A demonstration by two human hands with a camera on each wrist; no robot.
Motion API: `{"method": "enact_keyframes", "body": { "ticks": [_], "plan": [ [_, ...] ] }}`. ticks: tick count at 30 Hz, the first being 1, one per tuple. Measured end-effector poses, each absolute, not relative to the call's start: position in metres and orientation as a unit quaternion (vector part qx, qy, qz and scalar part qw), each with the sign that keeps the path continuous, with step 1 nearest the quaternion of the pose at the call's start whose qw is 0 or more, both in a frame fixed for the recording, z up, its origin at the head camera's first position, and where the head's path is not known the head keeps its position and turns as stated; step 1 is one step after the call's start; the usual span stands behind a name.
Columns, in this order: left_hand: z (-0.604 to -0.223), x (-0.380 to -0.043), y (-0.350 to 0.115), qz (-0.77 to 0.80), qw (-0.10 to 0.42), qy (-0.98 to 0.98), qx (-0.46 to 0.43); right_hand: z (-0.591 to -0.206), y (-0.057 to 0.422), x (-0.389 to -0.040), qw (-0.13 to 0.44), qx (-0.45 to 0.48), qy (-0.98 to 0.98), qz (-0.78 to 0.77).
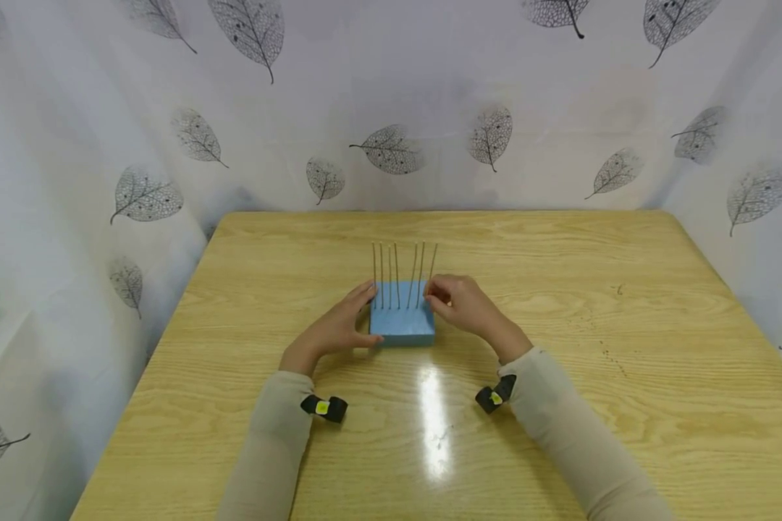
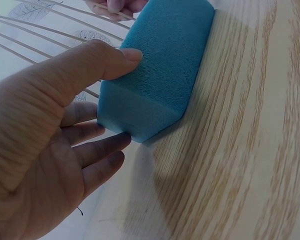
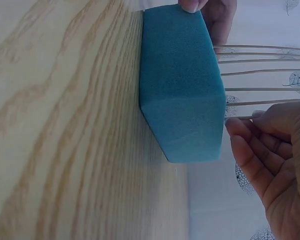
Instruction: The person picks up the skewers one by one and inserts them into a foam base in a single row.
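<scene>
A light blue foam block [image 1: 402, 323] lies on the table with several thin wooden sticks [image 1: 389, 271] standing in a row from its top. My left hand [image 1: 334, 327] holds the block at its left end. In the left wrist view its thumb [image 2: 125, 61] presses the front face, while the other fingers lie around the end. At the right end my right hand [image 1: 467, 305] pinches the rightmost stick [image 3: 246, 118] low down, close to the foam, between thumb and fingers. That stick leans slightly to the right. A gap separates the left and right groups of sticks.
The wood-grain table [image 1: 560, 405] stretches out around the block, with small dark reddish marks on its right part. A white curtain [image 1: 417, 87] with a leaf print hangs behind and at both sides. Both sleeves carry black wrist cameras.
</scene>
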State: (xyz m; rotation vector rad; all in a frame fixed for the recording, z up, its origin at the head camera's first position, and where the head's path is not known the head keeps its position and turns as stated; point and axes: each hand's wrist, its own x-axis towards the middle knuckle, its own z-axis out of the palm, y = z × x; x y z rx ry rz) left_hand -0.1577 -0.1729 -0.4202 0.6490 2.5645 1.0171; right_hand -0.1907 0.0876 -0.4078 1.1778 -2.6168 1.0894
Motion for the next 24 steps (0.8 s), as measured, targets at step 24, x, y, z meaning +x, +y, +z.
{"method": "enact_keyframes", "body": {
  "ticks": [24],
  "plan": [
    [-0.416, -0.145, -0.204, 0.343, 0.167, 0.907, 0.18, -0.394, 0.136, -0.185, 0.016, 0.278, -0.921, 0.272]
  ]
}}
